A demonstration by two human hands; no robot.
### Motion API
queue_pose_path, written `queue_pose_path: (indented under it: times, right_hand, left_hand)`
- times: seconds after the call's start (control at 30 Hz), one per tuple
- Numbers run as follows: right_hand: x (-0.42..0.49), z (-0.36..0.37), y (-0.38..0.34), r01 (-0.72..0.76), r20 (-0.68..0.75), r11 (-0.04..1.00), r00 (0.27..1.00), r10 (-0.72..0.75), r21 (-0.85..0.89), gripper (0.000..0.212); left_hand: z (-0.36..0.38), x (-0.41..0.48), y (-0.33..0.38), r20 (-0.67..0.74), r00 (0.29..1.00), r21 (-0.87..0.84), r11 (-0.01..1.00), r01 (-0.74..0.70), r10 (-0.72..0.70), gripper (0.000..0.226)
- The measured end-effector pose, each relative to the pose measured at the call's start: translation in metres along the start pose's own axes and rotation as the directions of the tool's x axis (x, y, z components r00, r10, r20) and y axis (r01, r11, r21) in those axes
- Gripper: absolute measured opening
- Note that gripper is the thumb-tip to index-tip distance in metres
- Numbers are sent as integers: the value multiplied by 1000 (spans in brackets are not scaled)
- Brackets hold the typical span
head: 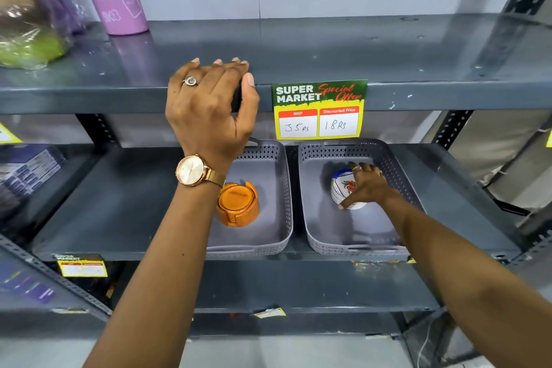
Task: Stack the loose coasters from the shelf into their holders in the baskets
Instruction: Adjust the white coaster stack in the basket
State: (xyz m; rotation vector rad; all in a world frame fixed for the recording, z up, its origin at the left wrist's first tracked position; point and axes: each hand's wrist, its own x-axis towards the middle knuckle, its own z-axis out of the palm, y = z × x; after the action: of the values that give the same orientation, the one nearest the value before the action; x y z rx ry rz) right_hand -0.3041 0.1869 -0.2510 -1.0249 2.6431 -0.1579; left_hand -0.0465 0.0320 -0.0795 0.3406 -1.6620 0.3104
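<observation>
R hand grips white coaster set in R basket, 4 o'clock. L hand cupped on upper shelf edge, 11 o'clock; contents can't tell.

shelf: painted metal, slight sheen | baskets: perforated matt plastic | price tag: glossy paper
</observation>
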Motion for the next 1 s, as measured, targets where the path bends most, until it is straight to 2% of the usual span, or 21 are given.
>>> queue_pose_path:
  times: [0.1, 0.27, 0.43, 0.53, 0.63, 0.77, 0.83, 0.9, 0.93, 0.97, 1.0]
  right_hand:
    - [12, -1, 2, 1, 67, 1000, 998, -3, 23, 131]
    - [27, 1, 9, -2, 67, 996, 998, -4, 86, 108]
    - [26, -2, 5, 8, 100, 996, 995, -17, 90, 109]
    - [18, -5, -2, 12, 135, 997, 991, -22, 76, 110]
    - [8, -2, -4, 24, 138, 996, 990, -35, 84, 109]
    - [-8, 6, -5, 39, 126, 997, 991, -48, 73, 113]
    - [-14, 9, -5, 56, 123, 995, 990, -65, 78, 119]
    - [-19, 11, -5, 69, 122, 993, 989, -80, 97, 123]
    - [-20, 12, -5, 68, 122, 992, 989, -81, 106, 124]
    - [-22, 13, -5, 63, 121, 992, 990, -76, 107, 125]
    - [-22, 13, -6, 58, 114, 993, 991, -69, 99, 126]
  left_hand:
    - [2, 0, -2, -2, 1000, 7, 1000, -17, 17, 29]
    - [3, -1, -3, -8, 999, 17, 999, -34, 34, 30]
    - [0, 1, -2, 19, 999, 16, 999, -38, 37, 31]
    - [-5, 2, -1, 81, 996, 2, 999, -39, 39, 35]
    - [-19, -9, 3, 197, 980, -28, 999, -31, 36, 52]
    - [-41, -73, 0, 236, 951, -110, 977, -180, 202, 63]
    - [-42, -112, -11, 361, 888, -177, 956, -235, 285, 58]
    - [-34, -140, -30, 581, 767, -237, 958, -161, 273, 53]
    - [-25, -150, -41, 715, 668, -220, 973, -62, 205, 59]
    - [-14, -157, -54, 845, 525, -156, 986, 58, 103, 71]
    - [-1, -160, -64, 937, 348, -55, 989, 137, 4, 88]
